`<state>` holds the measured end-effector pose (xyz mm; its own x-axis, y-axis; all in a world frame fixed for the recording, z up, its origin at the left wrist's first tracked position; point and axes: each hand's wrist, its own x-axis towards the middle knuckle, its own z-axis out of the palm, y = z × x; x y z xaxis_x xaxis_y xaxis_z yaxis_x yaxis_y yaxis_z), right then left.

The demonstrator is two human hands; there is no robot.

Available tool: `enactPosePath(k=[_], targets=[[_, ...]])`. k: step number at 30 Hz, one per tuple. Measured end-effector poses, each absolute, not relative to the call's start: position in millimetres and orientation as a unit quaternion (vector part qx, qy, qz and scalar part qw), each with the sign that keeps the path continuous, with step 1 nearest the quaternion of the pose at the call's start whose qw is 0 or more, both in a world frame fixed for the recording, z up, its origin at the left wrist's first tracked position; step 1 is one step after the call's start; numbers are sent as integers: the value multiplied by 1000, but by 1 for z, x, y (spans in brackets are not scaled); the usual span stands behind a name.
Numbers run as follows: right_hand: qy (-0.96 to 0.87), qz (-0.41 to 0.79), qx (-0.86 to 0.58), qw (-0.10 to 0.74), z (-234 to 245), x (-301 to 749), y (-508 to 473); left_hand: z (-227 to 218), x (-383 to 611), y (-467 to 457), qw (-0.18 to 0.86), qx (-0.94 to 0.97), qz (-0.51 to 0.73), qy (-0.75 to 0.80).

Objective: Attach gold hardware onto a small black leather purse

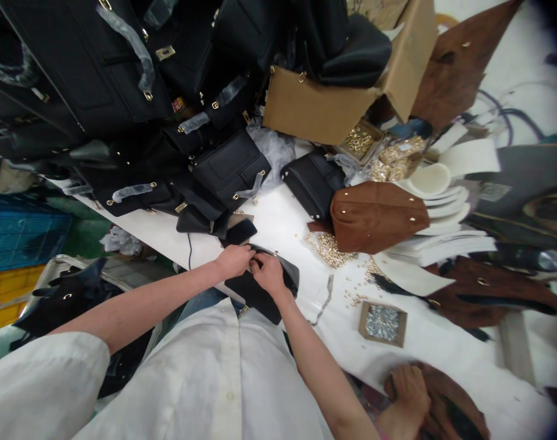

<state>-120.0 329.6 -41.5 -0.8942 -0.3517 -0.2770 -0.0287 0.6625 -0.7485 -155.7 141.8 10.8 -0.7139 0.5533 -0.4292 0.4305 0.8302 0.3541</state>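
A black handbag (pixel 260 297) lies at the front edge of the white table, close against my body. My left hand (pixel 235 260) is closed at the bag's upper edge, its fingertips pinching there. Right beside it, my right hand (pixel 268 273) has its fingers curled and pinched on the same edge. Whatever small part may sit between the fingertips is hidden. A dark phone-like flat object (pixel 242 231) lies just beyond my left hand. Farther off stand another black handbag (pixel 314 181) and a brown bag body (pixel 379 215) with gold studs.
Black handbags (pixel 230 165) with gold clasps pile up at the left and back. Gold studs (pixel 331 249) lie loose near a small box of silver parts (pixel 383 324). A cardboard box (pixel 322 109) stands behind. Another person's hand (pixel 409 391) holds brown material at lower right.
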Motion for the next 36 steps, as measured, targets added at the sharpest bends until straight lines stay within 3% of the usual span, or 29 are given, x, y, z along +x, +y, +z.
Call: enactPosePath(k=[8,15,22,36], targets=[[888,-393,-83,222,-37,-118,328,12,-172,138,298,291,105,903],[900,-393,24,188,-35,-100,327,9,-176,143,292,285,115,906],[896,-404,-64,174,-37,-100,334,6,-175,144,292,352,80,886],[908,-375,-86,166,-30,-109,338,5,-170,154,266,333,62,902]])
